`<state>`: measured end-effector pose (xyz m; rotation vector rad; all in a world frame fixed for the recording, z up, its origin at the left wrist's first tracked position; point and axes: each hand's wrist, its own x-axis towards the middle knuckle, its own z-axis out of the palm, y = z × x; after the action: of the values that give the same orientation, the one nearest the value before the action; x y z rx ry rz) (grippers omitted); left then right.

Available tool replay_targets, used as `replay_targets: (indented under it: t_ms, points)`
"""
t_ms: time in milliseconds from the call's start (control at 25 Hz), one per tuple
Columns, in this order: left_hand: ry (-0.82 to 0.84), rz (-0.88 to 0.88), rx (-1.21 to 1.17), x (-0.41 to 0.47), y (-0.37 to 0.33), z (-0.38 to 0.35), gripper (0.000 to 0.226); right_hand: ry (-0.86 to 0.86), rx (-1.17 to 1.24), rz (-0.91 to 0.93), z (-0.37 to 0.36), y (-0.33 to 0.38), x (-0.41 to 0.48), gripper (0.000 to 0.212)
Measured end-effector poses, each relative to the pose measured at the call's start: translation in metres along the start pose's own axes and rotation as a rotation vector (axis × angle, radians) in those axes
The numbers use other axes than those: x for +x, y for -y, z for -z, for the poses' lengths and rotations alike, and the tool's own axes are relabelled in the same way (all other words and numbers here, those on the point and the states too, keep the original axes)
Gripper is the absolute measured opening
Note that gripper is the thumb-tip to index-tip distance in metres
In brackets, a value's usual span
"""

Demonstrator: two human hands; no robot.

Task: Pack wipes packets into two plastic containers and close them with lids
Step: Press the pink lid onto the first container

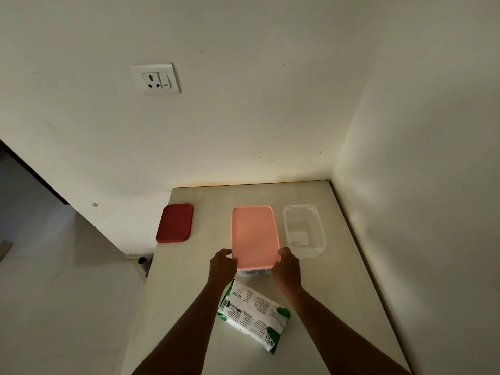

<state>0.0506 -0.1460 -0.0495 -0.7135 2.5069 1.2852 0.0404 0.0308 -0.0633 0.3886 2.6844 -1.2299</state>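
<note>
Wipes packing happens on a smooth pale desk (338,293): both hands, the left hand (222,263) and right hand (287,263), pinch the near corners of the flat, matte pink lid (254,234) over one container, which likely wants even downward pressure along each edge. Beside it, the clear ribbed container (304,230) sits empty, the dark red lid (175,223) lies apart at left, and a crinkly white-and-green wipes packet (254,315) waits nearest.

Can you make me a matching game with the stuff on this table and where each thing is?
Things:
1. pink lid
2. red lid
3. clear container
4. wipes packet

Places:
A. far left, near the table edge
B. nearest the person, between the arms
C. held at its near corners by both hands
D. open and empty, right of the pink lid

Pairs: 1-C, 2-A, 3-D, 4-B
</note>
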Motion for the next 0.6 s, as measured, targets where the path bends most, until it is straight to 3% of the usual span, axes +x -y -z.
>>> replay_targets:
  t_ms: [240,400,520,600]
  points:
    - [-0.011,0.031,0.048,0.02,-0.003,0.004,0.027,0.037,0.026,-0.073,-0.009,0.004,0.018,0.033]
    - [0.095,0.101,0.048,0.04,-0.015,0.016,0.013,0.041,-0.003,-0.087,-0.017,0.016,0.034,0.033]
    - [0.167,0.167,-0.062,0.064,-0.027,0.023,0.056,0.069,-0.034,-0.119,-0.022,0.032,0.05,0.044]
    - [0.133,0.14,-0.09,0.083,-0.032,0.025,0.067,0.077,-0.049,-0.123,-0.026,0.044,0.068,0.053]
